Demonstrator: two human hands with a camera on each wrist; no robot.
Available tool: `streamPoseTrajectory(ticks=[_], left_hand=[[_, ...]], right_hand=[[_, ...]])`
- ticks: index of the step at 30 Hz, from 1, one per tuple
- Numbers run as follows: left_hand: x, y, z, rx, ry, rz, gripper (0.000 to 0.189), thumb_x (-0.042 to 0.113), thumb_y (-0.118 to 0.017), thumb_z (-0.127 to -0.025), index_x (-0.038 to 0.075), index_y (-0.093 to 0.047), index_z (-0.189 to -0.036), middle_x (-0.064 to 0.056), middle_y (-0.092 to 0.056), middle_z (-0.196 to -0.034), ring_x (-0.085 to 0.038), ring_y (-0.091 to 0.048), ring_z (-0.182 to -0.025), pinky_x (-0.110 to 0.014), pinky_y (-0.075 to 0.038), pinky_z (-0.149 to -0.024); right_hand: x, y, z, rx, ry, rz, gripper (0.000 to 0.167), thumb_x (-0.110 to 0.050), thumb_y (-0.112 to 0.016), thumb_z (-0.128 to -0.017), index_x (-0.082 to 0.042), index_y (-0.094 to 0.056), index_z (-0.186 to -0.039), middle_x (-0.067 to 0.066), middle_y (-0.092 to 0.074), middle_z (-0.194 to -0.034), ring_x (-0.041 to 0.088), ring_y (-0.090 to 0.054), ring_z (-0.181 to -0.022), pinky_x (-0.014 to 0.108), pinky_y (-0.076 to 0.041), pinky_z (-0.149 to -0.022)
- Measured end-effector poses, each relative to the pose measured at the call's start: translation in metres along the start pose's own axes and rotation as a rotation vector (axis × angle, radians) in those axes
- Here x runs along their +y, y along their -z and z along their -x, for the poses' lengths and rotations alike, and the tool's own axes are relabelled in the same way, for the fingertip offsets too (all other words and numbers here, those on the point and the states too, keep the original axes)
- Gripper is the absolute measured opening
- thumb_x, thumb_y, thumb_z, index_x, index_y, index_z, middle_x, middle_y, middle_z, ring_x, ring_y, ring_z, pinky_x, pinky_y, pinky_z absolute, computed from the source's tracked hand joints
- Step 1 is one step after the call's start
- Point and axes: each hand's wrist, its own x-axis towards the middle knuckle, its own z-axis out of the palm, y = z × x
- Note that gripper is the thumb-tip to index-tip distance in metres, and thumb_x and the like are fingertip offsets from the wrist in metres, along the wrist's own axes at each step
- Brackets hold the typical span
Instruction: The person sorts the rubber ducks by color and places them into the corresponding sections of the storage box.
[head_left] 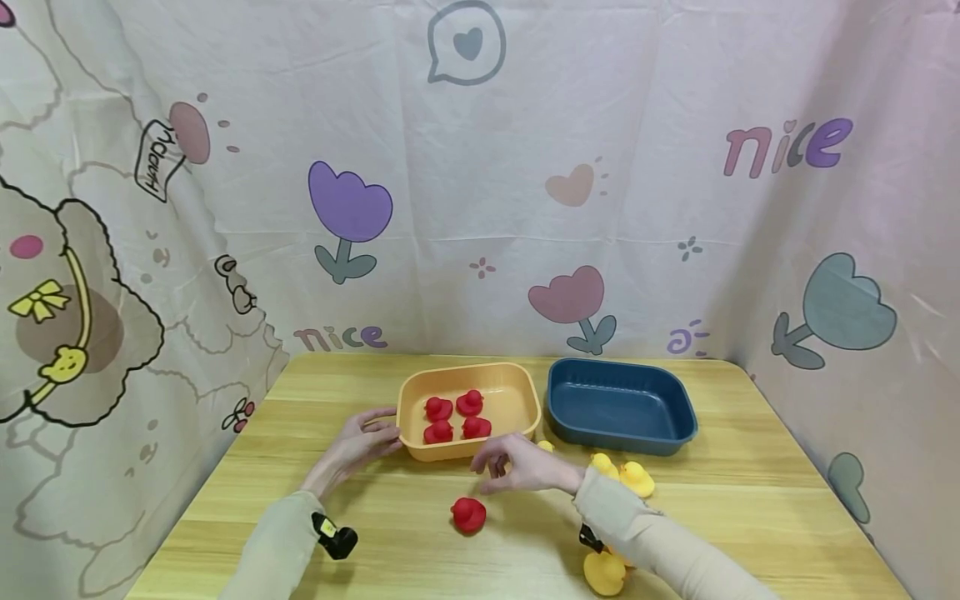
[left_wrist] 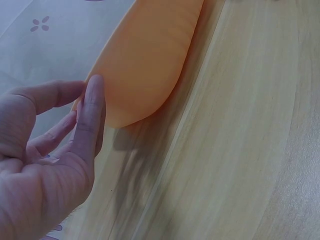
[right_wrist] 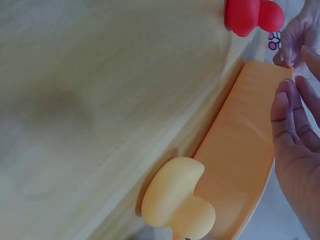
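Observation:
My left hand (head_left: 363,446) is at the left end of the yellow-orange plastic bin (head_left: 513,423), thumb and fingers pinching its rim. In the left wrist view the fingertips (left_wrist: 95,85) lie against the outer wall. Several red rubber ducks (head_left: 470,403) sit inside the bin, grouped on its left side. My right hand (head_left: 525,465) hovers at the bin's near right edge, fingers loosely bent, with nothing in them. Another red duck (head_left: 468,516) lies on the table in front of the bin, below and left of that hand.
A dark blue bin (head_left: 622,408) with nothing in it stands right of the yellow-orange one. Several yellow ducks (head_left: 637,479) lie on the wooden table (head_left: 405,550), in front of the bins and around the right forearm. A printed cloth (head_left: 480,192) hangs behind and at both sides.

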Motion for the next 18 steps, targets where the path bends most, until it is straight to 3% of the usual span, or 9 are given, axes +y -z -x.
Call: streamPoseTrajectory(ticks=[6, 18], left_hand=[[-0.001, -0.001, 0.0, -0.01, -0.01, -0.001, 0.064, -0.004, -0.058, -0.098, -0.015, -0.023, -0.151, -0.004, -0.069, -0.099, -0.01, -0.071, -0.084, -0.019, -0.063, -0.081], [0.001, -0.002, 0.002, -0.02, -0.024, -0.007, 0.063, -0.002, -0.058, -0.099, -0.016, -0.024, -0.15, -0.004, -0.069, -0.099, -0.01, -0.071, -0.085, -0.02, -0.063, -0.081]], right_hand=[[-0.003, -0.005, -0.002, -0.064, -0.019, -0.005, 0.029, -0.013, -0.08, -0.086, 0.002, -0.072, -0.11, 0.017, -0.073, -0.099, -0.007, -0.053, -0.071, 0.01, -0.053, -0.066], [-0.002, -0.016, -0.008, -0.093, -0.009, -0.009, 0.029, -0.015, -0.081, -0.085, 0.0, -0.072, -0.109, 0.013, -0.072, -0.098, -0.002, -0.057, -0.072, 0.01, -0.052, -0.065]])
